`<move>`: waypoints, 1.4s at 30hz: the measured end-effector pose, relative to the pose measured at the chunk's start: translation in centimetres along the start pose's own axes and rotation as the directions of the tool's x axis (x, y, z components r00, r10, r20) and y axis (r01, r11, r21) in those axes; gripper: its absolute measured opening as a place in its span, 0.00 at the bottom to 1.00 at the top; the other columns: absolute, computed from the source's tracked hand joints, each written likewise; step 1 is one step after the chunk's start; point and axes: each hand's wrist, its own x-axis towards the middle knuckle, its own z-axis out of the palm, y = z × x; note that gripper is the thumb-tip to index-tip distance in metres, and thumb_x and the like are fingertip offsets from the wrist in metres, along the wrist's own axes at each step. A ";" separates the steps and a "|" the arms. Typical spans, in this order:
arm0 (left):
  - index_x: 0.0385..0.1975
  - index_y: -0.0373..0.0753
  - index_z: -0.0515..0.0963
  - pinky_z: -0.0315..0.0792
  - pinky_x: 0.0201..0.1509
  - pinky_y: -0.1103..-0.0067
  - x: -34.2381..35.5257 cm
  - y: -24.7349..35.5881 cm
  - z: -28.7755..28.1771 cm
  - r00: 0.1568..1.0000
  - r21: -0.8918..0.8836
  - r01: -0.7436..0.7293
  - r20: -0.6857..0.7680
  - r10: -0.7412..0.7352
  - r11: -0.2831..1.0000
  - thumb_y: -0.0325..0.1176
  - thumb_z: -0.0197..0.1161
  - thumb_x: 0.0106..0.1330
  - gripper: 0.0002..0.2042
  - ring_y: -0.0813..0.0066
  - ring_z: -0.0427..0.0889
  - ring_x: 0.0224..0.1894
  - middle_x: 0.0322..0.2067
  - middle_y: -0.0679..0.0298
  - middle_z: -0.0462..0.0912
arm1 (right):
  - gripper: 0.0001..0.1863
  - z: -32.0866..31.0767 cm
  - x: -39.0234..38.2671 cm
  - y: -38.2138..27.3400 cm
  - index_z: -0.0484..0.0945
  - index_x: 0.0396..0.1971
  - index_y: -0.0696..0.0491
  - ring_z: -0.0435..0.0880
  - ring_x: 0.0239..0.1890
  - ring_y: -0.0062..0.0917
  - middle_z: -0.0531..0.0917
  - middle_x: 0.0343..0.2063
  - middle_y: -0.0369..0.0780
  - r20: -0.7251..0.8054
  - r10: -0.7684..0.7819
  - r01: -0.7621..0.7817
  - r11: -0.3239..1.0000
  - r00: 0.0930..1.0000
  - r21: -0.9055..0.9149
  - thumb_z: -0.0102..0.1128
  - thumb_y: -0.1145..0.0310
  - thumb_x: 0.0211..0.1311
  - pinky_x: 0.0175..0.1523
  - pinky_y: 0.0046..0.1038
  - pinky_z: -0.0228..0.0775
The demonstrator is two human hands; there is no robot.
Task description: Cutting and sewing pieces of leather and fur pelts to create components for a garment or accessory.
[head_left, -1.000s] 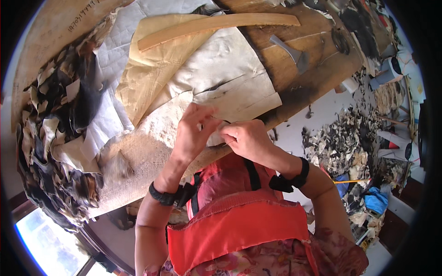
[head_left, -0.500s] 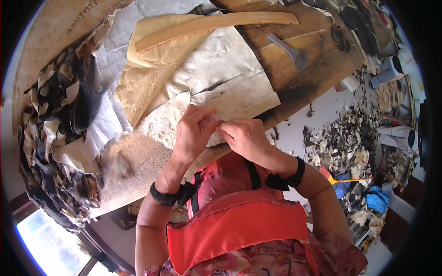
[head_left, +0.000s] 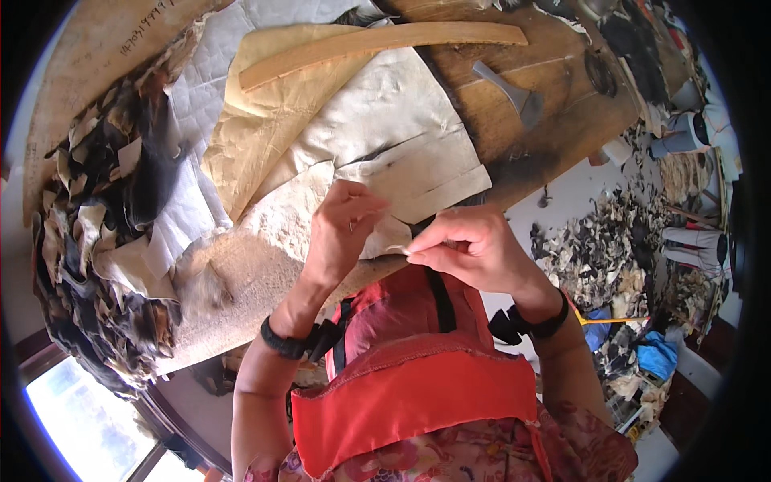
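A large pale hide (head_left: 393, 120) lies on the wooden table, its near edge reaching my hands. My right hand (head_left: 474, 247) is closed in a pinch, thumb and forefinger together on a small pale edge of this hide. To its left, my left hand (head_left: 344, 227) hovers over the hide with bent fingers drawn together, slightly blurred. A thin, light sliver shows by its fingers, too small to name. The two hands are apart.
Yellowish paper (head_left: 269, 104) lies under a curved wooden strip (head_left: 385, 50) on the hide. A grey metal blade (head_left: 514, 92) rests at the back right. Fur scraps (head_left: 104, 241) are heaped at left; more scraps (head_left: 598, 249) cover the floor at right.
My hands were close together with a fine thread between them; now the right hand has moved right and slightly down, pinching the hide's edge. My left hand stays nearly in place.
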 end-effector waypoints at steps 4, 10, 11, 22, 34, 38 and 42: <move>0.31 0.40 0.87 0.76 0.45 0.72 0.8 -2.2 0.4 0.973 0.093 -0.211 0.117 0.199 0.973 0.20 0.65 0.53 0.09 0.60 0.81 0.38 0.32 0.61 0.81 | 0.15 -2.6 -0.8 -0.7 0.73 0.18 0.53 0.64 0.21 0.16 0.68 0.18 0.32 -0.098 0.048 -0.032 0.988 0.994 0.152 0.73 0.72 0.56 0.26 0.23 0.54; 0.25 0.39 0.84 0.75 0.43 0.75 1.1 -1.8 0.1 0.983 0.185 -0.124 0.158 0.095 0.975 0.15 0.62 0.50 0.10 0.62 0.81 0.39 0.31 0.62 0.81 | 0.19 -6.7 -0.8 -3.3 0.64 0.18 0.55 0.61 0.20 0.19 0.66 0.17 0.34 -0.197 0.172 -0.245 0.858 0.965 -0.452 0.71 0.77 0.52 0.26 0.26 0.54; 0.27 0.38 0.83 0.75 0.42 0.74 0.9 -1.7 0.0 0.982 0.150 -0.125 0.158 0.101 0.981 0.16 0.64 0.51 0.09 0.61 0.81 0.38 0.30 0.61 0.81 | 0.12 -6.1 0.6 -3.1 0.72 0.28 0.55 0.65 0.20 0.20 0.75 0.22 0.36 -0.185 0.197 -0.261 0.858 0.963 -0.443 0.71 0.74 0.54 0.27 0.25 0.59; 0.30 0.37 0.81 0.71 0.21 0.77 -9.2 -0.4 1.5 0.864 0.051 0.391 -0.365 -0.348 0.919 0.35 0.72 0.61 0.09 0.74 0.77 0.14 0.13 0.64 0.79 | 0.07 4.1 7.7 5.6 0.80 0.34 0.49 0.83 0.30 0.36 0.79 0.26 0.39 0.455 -0.178 0.428 0.727 0.872 -0.536 0.69 0.71 0.57 0.33 0.34 0.76; 0.27 0.38 0.78 0.73 0.24 0.75 -8.3 1.0 4.9 0.612 -0.010 0.580 -0.655 -0.443 0.815 0.32 0.74 0.57 0.10 0.69 0.80 0.17 0.16 0.63 0.80 | 0.11 5.2 12.7 6.0 0.80 0.37 0.51 0.82 0.37 0.36 0.80 0.33 0.40 0.757 -0.301 0.629 0.756 0.580 -0.182 0.70 0.72 0.53 0.41 0.36 0.76; 0.36 0.39 0.80 0.75 0.37 0.73 -7.4 1.4 5.7 0.545 0.093 0.568 -0.787 -0.288 0.818 0.29 0.75 0.53 0.13 0.64 0.80 0.33 0.30 0.61 0.79 | 0.12 5.5 13.8 7.8 0.81 0.39 0.51 0.82 0.37 0.37 0.80 0.34 0.41 0.816 -0.321 0.598 0.800 0.481 -0.038 0.70 0.72 0.54 0.42 0.36 0.76; 0.44 0.41 0.81 0.69 0.51 0.66 -7.3 1.2 6.9 0.505 0.133 0.571 -0.835 -0.219 0.810 0.31 0.74 0.53 0.17 0.56 0.75 0.45 0.42 0.58 0.76 | 0.13 5.8 14.2 7.1 0.81 0.42 0.52 0.83 0.35 0.37 0.81 0.34 0.42 0.854 -0.208 0.467 0.883 0.476 -0.045 0.69 0.72 0.56 0.42 0.34 0.76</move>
